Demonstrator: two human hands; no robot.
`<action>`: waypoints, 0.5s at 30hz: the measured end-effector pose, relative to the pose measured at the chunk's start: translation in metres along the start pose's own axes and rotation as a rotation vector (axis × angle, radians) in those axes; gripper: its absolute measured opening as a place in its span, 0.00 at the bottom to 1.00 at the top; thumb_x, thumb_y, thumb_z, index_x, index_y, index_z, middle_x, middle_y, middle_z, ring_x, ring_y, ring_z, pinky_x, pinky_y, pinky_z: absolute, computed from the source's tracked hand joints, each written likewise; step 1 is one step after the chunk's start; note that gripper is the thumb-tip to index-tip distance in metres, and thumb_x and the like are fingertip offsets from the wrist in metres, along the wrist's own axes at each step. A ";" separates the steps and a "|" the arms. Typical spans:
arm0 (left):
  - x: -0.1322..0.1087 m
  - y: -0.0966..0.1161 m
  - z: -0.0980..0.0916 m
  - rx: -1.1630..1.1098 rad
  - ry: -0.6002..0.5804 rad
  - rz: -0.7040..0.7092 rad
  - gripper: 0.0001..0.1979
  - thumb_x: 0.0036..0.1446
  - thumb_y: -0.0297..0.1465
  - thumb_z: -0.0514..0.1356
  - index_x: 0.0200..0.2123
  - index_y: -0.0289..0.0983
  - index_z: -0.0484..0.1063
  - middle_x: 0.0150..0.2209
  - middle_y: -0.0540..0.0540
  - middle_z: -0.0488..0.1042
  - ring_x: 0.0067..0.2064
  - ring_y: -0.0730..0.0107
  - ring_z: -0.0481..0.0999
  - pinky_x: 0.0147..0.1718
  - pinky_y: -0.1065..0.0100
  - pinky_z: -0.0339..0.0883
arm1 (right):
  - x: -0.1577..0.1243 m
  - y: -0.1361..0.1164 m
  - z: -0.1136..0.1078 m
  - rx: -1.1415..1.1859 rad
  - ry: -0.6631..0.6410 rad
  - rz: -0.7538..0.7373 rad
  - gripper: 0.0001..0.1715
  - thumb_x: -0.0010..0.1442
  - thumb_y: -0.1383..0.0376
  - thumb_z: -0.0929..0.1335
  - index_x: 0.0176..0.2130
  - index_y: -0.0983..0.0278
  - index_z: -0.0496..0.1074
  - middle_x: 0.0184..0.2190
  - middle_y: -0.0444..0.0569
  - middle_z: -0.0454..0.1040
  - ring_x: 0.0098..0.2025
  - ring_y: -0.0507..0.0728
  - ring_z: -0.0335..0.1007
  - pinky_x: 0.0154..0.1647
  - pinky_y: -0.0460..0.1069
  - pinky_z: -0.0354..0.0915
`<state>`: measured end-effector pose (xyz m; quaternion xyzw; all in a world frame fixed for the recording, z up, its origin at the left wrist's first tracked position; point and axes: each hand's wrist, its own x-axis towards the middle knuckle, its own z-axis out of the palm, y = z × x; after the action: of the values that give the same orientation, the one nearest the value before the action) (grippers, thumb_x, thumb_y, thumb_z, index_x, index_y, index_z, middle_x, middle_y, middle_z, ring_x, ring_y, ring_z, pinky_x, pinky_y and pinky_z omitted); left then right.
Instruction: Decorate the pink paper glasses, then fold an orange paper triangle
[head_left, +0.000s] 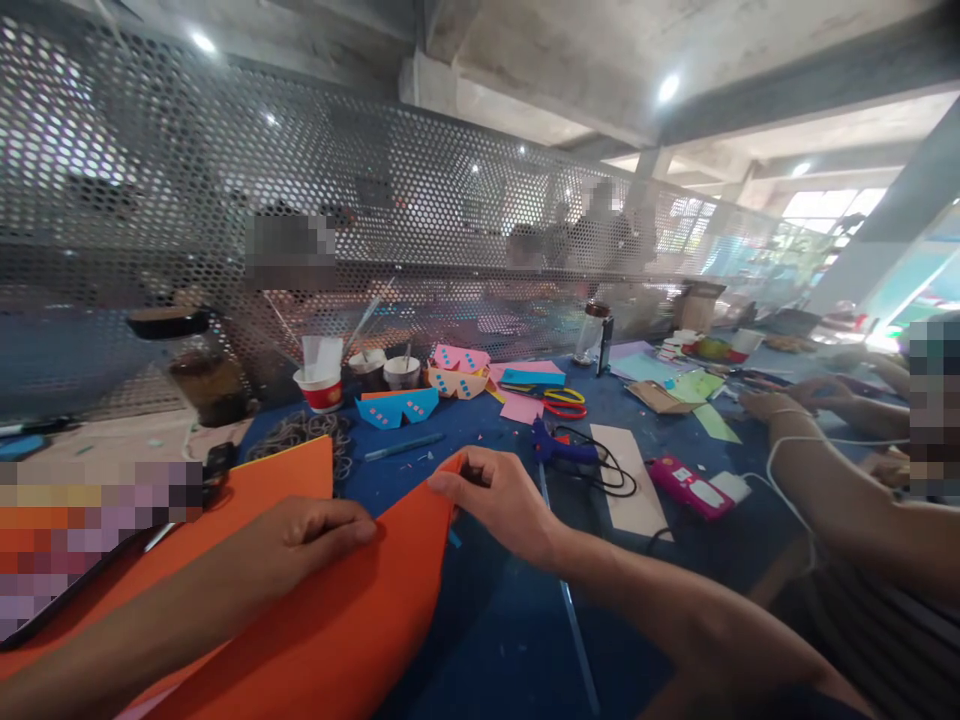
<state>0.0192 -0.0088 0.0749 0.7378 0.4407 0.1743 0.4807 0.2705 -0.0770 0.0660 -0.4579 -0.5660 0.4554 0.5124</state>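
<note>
"What's the main thing here?"

"An orange sheet (pixel 360 620), low in the view, over the near part of the blue table (pixel 495 640). It's a vivid red-orange, smooth and plain, bent in a soft curve, with its far corner raised."

"Who has that corner?"

"The right hand (pixel 499 495), thumb and fingers pinched together on it. The left hand (pixel 315 535) touches the sheet further left, fingers curled; I can't tell whether it grips or only rests."

"And the orange beyond that left hand?"

"Flat, with a thin yellow edge. I can't tell if it's the same piece."

"What's close by?"

"A blue pen (pixel 405 447) just past the raised corner, a tangle of grey loops (pixel 277 445) to its left, and a purple glue gun (pixel 566 447) to the right, by a beige card (pixel 619 480)."

"Further out?"

"A blue cut-out (pixel 390 408) with pink dots, scissors (pixel 564 403) with yellow and red handles, a red-and-white cup (pixel 324 390). Behind stands a perforated screen (pixel 375 210); at the right, another person's arm (pixel 825 480)."
</note>
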 end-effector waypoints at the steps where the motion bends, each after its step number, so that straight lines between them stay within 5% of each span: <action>1: 0.001 -0.001 0.000 0.009 -0.053 -0.028 0.25 0.48 0.58 0.70 0.22 0.42 0.79 0.24 0.50 0.75 0.28 0.63 0.72 0.27 0.69 0.64 | -0.001 -0.001 -0.001 0.035 -0.038 0.009 0.25 0.60 0.44 0.79 0.36 0.63 0.78 0.29 0.42 0.76 0.31 0.52 0.72 0.34 0.48 0.68; 6: -0.002 -0.002 -0.009 -0.116 -0.057 -0.105 0.28 0.54 0.61 0.68 0.30 0.41 0.77 0.26 0.52 0.75 0.26 0.68 0.71 0.25 0.72 0.60 | -0.005 -0.003 -0.001 0.133 -0.280 0.131 0.33 0.51 0.41 0.82 0.41 0.62 0.78 0.39 0.47 0.83 0.39 0.56 0.80 0.42 0.50 0.74; 11: 0.000 -0.011 -0.009 -0.081 0.038 -0.030 0.28 0.56 0.60 0.66 0.29 0.40 0.79 0.28 0.51 0.79 0.30 0.64 0.75 0.29 0.70 0.66 | -0.009 0.002 0.002 0.174 -0.510 0.305 0.34 0.54 0.40 0.81 0.41 0.62 0.73 0.27 0.40 0.80 0.20 0.50 0.74 0.27 0.45 0.67; 15: 0.007 -0.020 -0.006 -0.071 0.032 -0.034 0.25 0.56 0.58 0.67 0.30 0.41 0.80 0.28 0.51 0.80 0.30 0.63 0.76 0.29 0.69 0.68 | -0.007 0.006 -0.001 0.173 -0.605 0.342 0.33 0.60 0.39 0.77 0.45 0.62 0.72 0.24 0.41 0.80 0.20 0.50 0.75 0.27 0.44 0.66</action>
<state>0.0093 0.0032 0.0588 0.7099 0.4542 0.1934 0.5023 0.2720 -0.0831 0.0594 -0.3452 -0.5669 0.6957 0.2748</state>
